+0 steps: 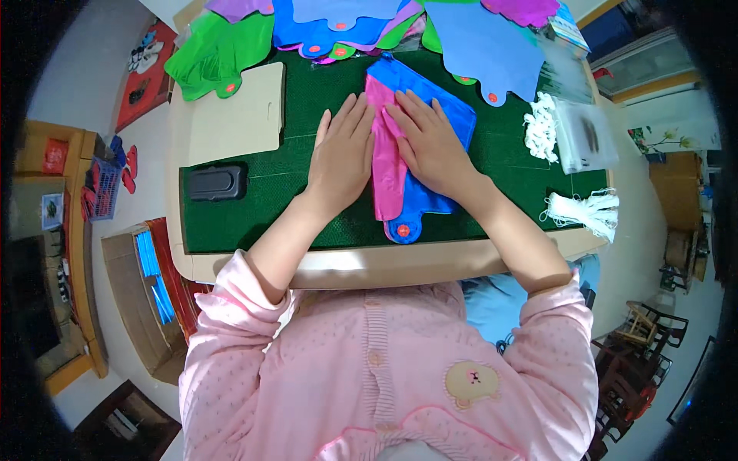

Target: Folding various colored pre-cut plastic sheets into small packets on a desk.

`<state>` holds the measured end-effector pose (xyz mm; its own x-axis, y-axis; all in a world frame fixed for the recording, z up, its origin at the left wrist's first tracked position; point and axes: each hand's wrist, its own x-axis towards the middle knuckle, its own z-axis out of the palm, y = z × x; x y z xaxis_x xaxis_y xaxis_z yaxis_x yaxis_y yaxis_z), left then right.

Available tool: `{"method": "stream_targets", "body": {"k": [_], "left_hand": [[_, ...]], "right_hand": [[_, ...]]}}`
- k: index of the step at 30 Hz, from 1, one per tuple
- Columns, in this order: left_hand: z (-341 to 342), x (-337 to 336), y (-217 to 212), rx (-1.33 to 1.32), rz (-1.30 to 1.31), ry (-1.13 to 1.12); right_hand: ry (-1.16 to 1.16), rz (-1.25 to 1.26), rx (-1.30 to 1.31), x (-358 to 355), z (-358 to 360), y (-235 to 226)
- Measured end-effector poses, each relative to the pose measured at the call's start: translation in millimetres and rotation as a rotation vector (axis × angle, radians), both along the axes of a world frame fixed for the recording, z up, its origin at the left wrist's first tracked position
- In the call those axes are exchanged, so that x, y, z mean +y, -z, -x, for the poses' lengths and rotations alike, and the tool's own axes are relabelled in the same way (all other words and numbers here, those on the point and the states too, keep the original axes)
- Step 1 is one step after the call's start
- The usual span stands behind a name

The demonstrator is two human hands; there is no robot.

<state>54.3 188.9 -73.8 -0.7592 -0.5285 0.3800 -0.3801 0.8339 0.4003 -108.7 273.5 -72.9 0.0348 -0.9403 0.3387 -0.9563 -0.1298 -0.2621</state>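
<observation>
Left hand [340, 154] flat, fingers spread, grasping nothing, pressed beside the pink strip [387, 161]. Right hand [429, 142] likewise released, palm down on the blue pouch [453, 115] lying mid-worktop on the green mat [307, 207]. Black case [217, 183] and beige card [234, 115] off left; white cords [584, 209] off right; coloured pouches [338, 23] stacked beyond.

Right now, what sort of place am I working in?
Probably a home set up for piecework. A green-topped table holds stacked coloured plastic pieces and white string bundles, while shoes lie on a red mat and a wooden chair stands nearby.
</observation>
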Motion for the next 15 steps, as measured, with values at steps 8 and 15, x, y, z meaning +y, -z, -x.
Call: {"method": "stream_targets", "body": {"k": [8, 15], "left_hand": [[4, -1, 1, -0.137, 0.145, -0.023], [8, -25, -6, -0.118, 0.035, 0.012]], "right_hand": [[0.000, -0.051, 0.046, 2, -3, -4], [0.003, -0.060, 0.067, 1, -4, -6]]}}
